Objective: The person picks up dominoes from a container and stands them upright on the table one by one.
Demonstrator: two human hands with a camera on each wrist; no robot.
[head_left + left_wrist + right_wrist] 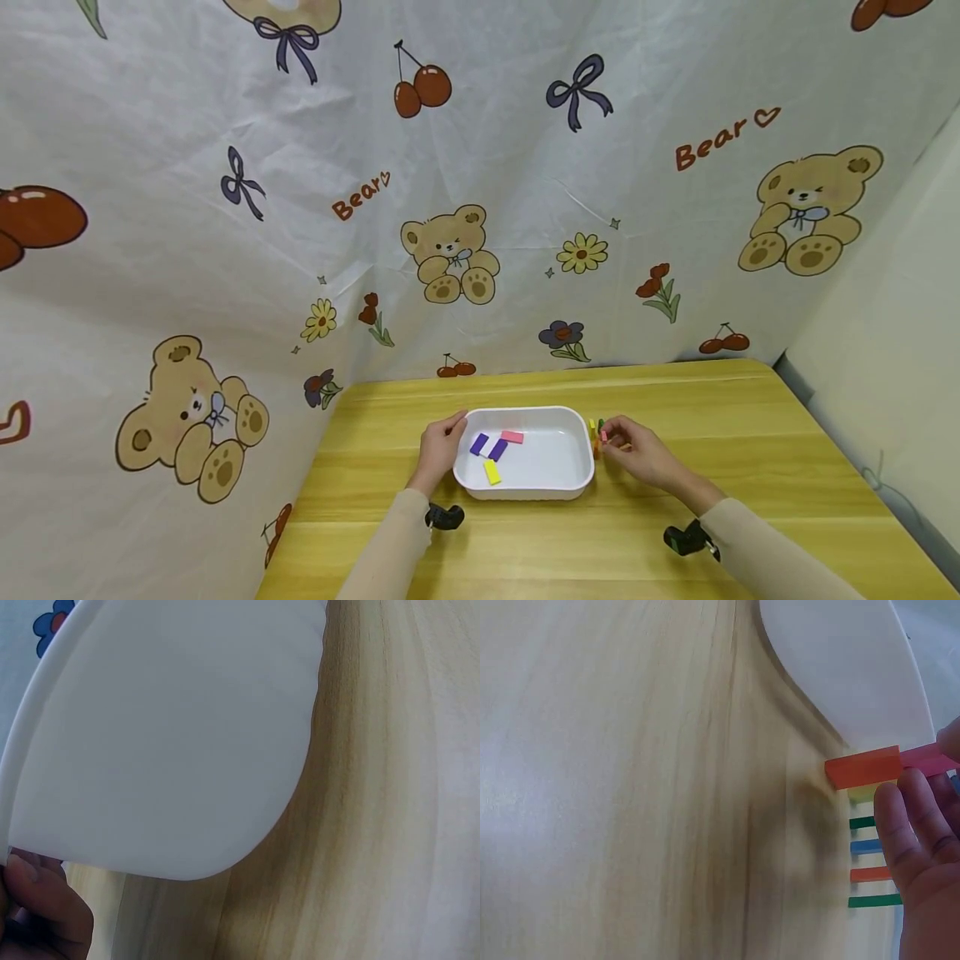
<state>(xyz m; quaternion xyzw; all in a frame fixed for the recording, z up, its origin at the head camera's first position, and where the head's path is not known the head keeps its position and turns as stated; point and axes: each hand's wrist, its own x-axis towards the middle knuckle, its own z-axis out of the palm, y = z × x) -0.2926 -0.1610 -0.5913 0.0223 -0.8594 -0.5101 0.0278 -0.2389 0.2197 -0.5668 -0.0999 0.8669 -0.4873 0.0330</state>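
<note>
A white tray point(525, 495) sits on the table. At its left end my left hand point(440, 450) grips the rim; in the left wrist view, the thumb and curled fingers point(56, 907) are at the tray's edge. Beyond the tray's right end, my right hand point(637, 450) pinches a pink domino block point(926, 759) between thumb and fingers. Right beside it is an orange domino block point(864, 768); whether the two touch is unclear. A row of domino blocks, including a blue one point(867, 846) and a green one point(874, 901), runs under that hand, partly hidden by it.
Inside the tray lie two purple blocks point(498, 450), a pink block point(512, 437), a yellow block point(492, 472) and a small white piece between the purple ones. The wooden table point(540, 550) meets a bear-print cloth point(510, 333) behind and a pale wall on the right.
</note>
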